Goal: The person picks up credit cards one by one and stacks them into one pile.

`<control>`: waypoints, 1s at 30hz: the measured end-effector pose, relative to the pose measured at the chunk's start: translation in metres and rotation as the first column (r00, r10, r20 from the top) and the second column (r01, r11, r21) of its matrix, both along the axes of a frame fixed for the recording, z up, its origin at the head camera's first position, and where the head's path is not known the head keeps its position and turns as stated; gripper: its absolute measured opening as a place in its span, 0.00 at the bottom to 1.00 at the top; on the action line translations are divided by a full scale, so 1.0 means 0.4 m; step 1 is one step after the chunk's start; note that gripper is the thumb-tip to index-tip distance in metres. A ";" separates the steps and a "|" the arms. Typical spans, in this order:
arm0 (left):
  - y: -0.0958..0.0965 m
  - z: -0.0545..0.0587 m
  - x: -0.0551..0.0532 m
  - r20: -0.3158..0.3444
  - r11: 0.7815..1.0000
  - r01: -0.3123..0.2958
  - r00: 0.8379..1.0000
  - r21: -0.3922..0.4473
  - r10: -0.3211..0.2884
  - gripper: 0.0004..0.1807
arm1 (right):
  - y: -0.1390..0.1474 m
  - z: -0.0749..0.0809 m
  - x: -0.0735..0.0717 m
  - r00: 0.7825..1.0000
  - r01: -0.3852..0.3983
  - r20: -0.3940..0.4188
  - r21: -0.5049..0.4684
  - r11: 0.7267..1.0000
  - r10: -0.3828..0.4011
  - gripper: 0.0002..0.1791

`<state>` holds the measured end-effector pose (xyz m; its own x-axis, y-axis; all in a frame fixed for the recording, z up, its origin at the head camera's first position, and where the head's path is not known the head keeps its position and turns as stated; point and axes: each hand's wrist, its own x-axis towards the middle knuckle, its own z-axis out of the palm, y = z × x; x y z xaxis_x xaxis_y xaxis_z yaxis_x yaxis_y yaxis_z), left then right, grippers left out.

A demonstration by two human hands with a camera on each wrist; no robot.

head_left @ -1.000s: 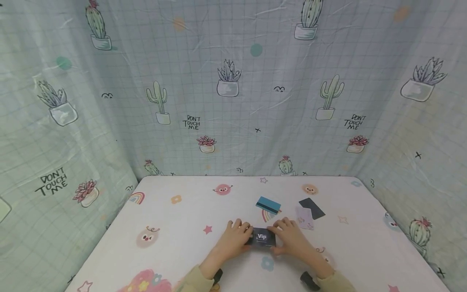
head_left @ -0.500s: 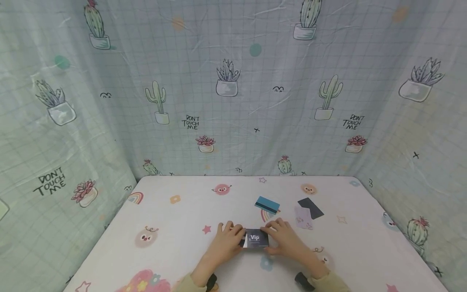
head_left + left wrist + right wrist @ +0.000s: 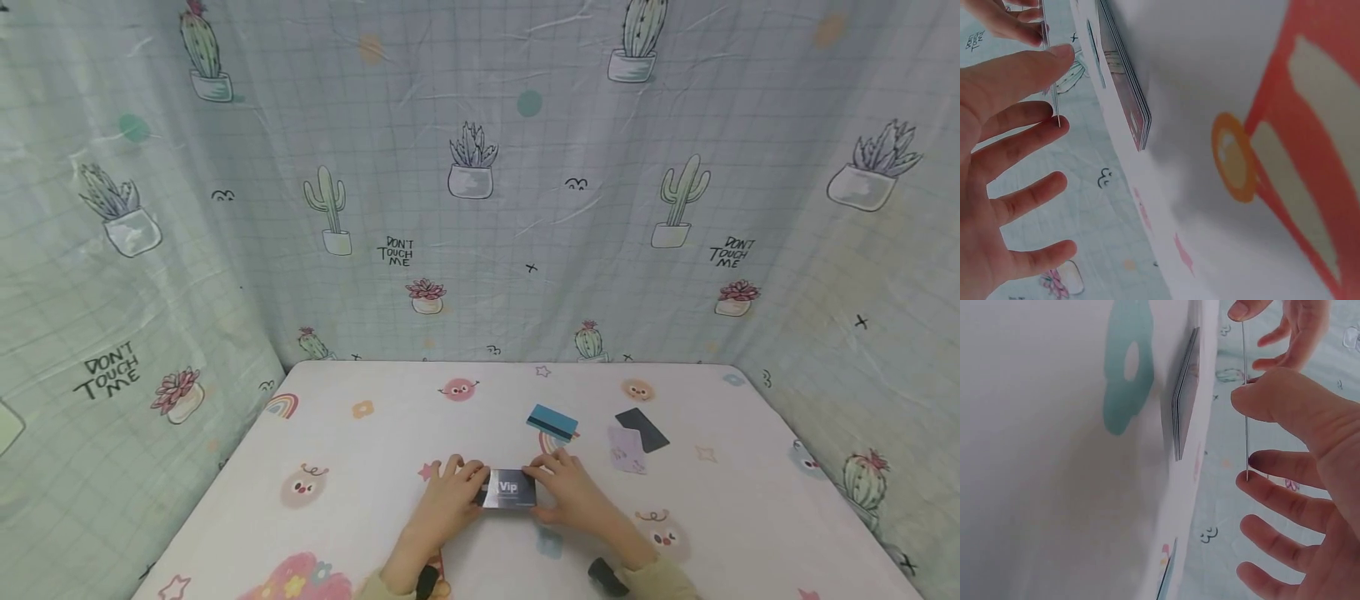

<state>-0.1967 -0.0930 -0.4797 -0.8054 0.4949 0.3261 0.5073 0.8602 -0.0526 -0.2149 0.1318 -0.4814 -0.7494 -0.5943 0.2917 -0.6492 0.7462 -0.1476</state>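
In the head view, a dark "Vip" card [image 3: 516,497] with a pale left end spans the gap between my hands. My left hand [image 3: 444,502] pinches its left end, and my right hand [image 3: 576,502] its right end, between thumb and fingertips. Both wrist views show the thin card edge-on, raised off the table. Below it, a neat stack of cards [image 3: 1125,94] lies on the table, its layered edges seen in the right wrist view too; the held card hides most of it from above. The remaining fingers of each hand spread loosely.
Behind the hands lies a blue card [image 3: 553,419] with a dark stripe. Farther right, a pale purple card [image 3: 627,451] partly overlaps dark grey cards [image 3: 651,435]. A printed white cloth [image 3: 360,467] covers the table, and a cactus-patterned curtain [image 3: 525,225] surrounds it.
Both hands have shifted left together, carrying the "Vip" card between them. The blue, purple and grey cards stay where they were.
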 end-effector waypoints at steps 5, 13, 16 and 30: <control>-0.011 -0.012 -0.004 -0.003 0.998 -0.013 1.000 0.055 0.013 0.28 | -0.013 -0.006 -0.004 1.000 -0.007 -0.024 -0.011 1.000 0.007 0.30; -0.027 -0.021 -0.002 0.038 0.991 -0.050 0.998 0.121 0.046 0.29 | -0.040 -0.011 -0.015 1.000 0.002 -0.003 -0.004 1.000 -0.002 0.29; -0.030 -0.023 -0.003 0.049 0.991 -0.062 0.997 0.118 0.056 0.29 | -0.051 -0.013 -0.015 0.999 0.023 0.022 0.009 1.000 -0.023 0.29; -0.033 -0.036 -0.023 0.011 0.994 -0.082 0.997 0.073 0.081 0.29 | -0.086 -0.010 -0.017 0.987 0.099 0.126 0.051 0.994 -0.104 0.30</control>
